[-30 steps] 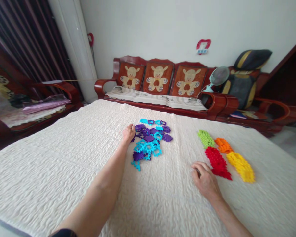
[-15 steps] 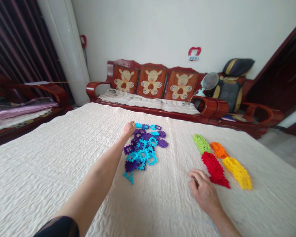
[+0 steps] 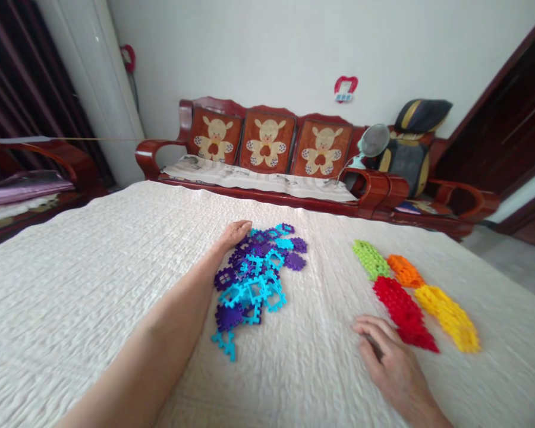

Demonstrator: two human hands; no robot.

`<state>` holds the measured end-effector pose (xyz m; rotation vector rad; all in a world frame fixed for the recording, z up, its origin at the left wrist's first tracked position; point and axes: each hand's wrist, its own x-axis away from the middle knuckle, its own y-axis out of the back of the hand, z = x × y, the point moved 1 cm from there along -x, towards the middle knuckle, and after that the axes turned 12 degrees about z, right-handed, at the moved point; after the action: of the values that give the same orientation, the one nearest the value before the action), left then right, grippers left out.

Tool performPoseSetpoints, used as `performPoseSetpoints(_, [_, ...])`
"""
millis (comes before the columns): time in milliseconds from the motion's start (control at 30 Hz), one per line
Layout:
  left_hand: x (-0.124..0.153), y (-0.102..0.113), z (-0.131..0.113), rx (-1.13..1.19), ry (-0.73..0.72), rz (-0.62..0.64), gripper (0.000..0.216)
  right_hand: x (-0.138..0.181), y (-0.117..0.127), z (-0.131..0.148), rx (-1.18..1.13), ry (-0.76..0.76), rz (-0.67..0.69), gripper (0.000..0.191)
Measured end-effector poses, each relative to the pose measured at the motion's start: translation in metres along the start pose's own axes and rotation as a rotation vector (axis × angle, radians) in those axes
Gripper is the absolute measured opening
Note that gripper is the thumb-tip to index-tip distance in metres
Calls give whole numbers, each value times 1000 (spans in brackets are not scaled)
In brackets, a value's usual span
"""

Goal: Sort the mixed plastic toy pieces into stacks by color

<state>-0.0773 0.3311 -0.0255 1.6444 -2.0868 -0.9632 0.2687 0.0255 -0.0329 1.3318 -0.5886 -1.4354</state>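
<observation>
A loose heap of purple and light-blue plastic interlocking tiles [image 3: 254,288] with toothed edges lies mid-table; some tiles are solid, others have window-like openings. My left hand [image 3: 238,232] reaches to the heap's far left edge and touches tiles there, its fingers extended and partly hidden. My right hand [image 3: 390,351] rests on the cover, fingers loosely bent and thumb apart, holding nothing. Just beyond it are red tiles [image 3: 401,309], grouped beside green tiles [image 3: 371,259], orange tiles [image 3: 405,271] and yellow tiles [image 3: 448,315].
A cream quilted cover [image 3: 116,261] spreads over the table. Behind it stands a wooden sofa [image 3: 249,189] with bear-patterned cushions [image 3: 267,139]. A small fan [image 3: 374,141] and a chair with a massage cushion [image 3: 405,160] are at the back right.
My left hand has moved slightly right along the heap's far edge, and the far tiles have been pushed closer together. The view has shifted a little; my right hand still rests.
</observation>
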Motion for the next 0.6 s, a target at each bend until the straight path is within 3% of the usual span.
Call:
performPoseSetpoints(167, [3,-6,-1,48,15,-53,46,7,3,2,-42,14,-23,18])
performPoseSetpoints(267, [4,-9,-3,26,-23,-61,42,-7,1,12,-103,45,-1,20])
performPoseSetpoints(367, [3,-12,-5,-91,-122,46,41,-55,-12,28,-161,87,76,25])
performPoseSetpoints(467, [2,-14,-6,-218,-206,148,40,-125,-34,39,-205,129,72,30])
performPoseSetpoints(600, [1,-13,-6,-296,-235,192,39,-199,-65,35,-122,17,84,35])
